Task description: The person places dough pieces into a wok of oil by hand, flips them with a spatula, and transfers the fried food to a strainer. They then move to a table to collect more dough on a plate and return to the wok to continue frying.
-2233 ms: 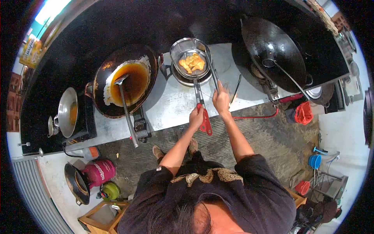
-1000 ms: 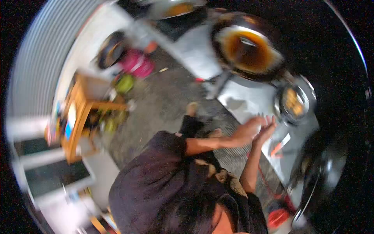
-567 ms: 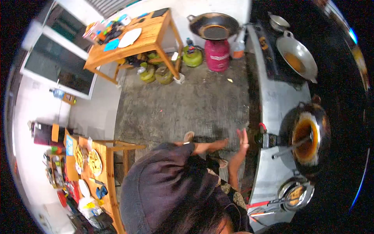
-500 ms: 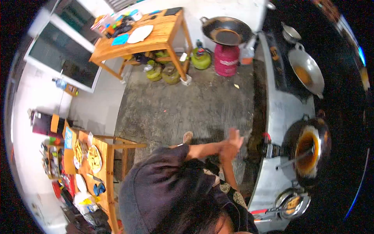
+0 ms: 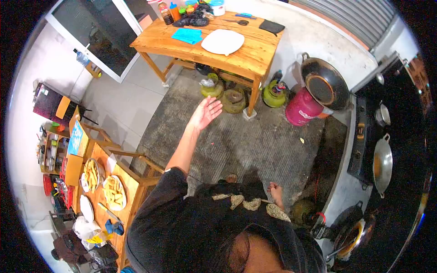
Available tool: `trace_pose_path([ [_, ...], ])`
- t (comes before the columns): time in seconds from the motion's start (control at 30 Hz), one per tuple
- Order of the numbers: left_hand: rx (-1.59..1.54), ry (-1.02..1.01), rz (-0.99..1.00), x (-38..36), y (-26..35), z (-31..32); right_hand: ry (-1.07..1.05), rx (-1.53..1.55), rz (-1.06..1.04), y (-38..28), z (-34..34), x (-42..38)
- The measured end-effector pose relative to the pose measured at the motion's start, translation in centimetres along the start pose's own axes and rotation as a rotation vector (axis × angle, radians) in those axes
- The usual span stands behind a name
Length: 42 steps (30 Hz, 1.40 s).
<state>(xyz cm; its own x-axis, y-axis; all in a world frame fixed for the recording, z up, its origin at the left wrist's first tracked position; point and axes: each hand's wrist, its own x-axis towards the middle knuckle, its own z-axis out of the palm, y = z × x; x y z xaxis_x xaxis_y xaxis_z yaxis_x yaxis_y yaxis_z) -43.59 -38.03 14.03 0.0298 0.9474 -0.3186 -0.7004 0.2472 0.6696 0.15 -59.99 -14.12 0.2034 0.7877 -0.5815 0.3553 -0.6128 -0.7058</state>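
Note:
My left hand (image 5: 205, 113) reaches forward over the concrete floor, palm up and fingers spread, with nothing in it. It is nearest to the wooden table (image 5: 259, 50), which bears a white plate (image 5: 223, 42), a blue cloth (image 5: 187, 35) and scissors (image 5: 236, 21). Low by my body is my right hand (image 5: 275, 189), small in view, with its fingers curled; whether anything is in them is too small to tell. Under the table's edge stand green gas cylinders (image 5: 212, 86).
A large wok (image 5: 324, 84) rests on a pink gas cylinder (image 5: 304, 107). Along the right runs a steel counter (image 5: 343, 191) with pans and a stove. At the left, another wooden table (image 5: 129, 182) holds plates of yellow food (image 5: 114, 193) and a knife.
My hands were together near the counter on the right; they have come apart. My left hand has moved forward and left, and my right hand back toward my body. The view has turned.

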Motion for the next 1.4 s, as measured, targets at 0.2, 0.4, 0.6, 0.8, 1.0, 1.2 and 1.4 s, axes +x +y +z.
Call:
trace_pose_path([
  [0.2, 0.231, 0.231, -0.016, 11.5, 4.7, -3.1, -0.198, -0.262, -0.221, -15.7, 0.4, 6.8],
  [0.4, 0.300, 0.439, 0.176, 23.4, 10.4, -3.7, -0.204, -0.202, -0.378, -30.8, -1.2, 16.5],
  [0.6, 0.584, 0.451, 0.220, 33.3, 13.7, -7.0, -0.094, -0.082, -0.592, -44.2, -1.1, 24.7],
  [0.8, 0.551, 0.486, 0.143, 35.5, 14.8, -5.4, -0.117, -0.054, -0.718, -56.2, -0.4, 26.9],
  [1.0, 0.325, 0.211, 0.154, 36.2, 16.6, -3.5, 0.044, -0.044, -0.900, -65.5, 0.8, 26.9],
  [1.2, 0.413, -0.028, 0.060, 37.1, 18.4, 0.6, 0.278, -0.172, -1.062, -74.2, -0.9, 28.8],
  [1.4, 0.560, -0.305, -0.181, 36.8, 18.3, 11.5, 0.177, -0.066, -0.828, -74.9, -6.7, 29.8],
])
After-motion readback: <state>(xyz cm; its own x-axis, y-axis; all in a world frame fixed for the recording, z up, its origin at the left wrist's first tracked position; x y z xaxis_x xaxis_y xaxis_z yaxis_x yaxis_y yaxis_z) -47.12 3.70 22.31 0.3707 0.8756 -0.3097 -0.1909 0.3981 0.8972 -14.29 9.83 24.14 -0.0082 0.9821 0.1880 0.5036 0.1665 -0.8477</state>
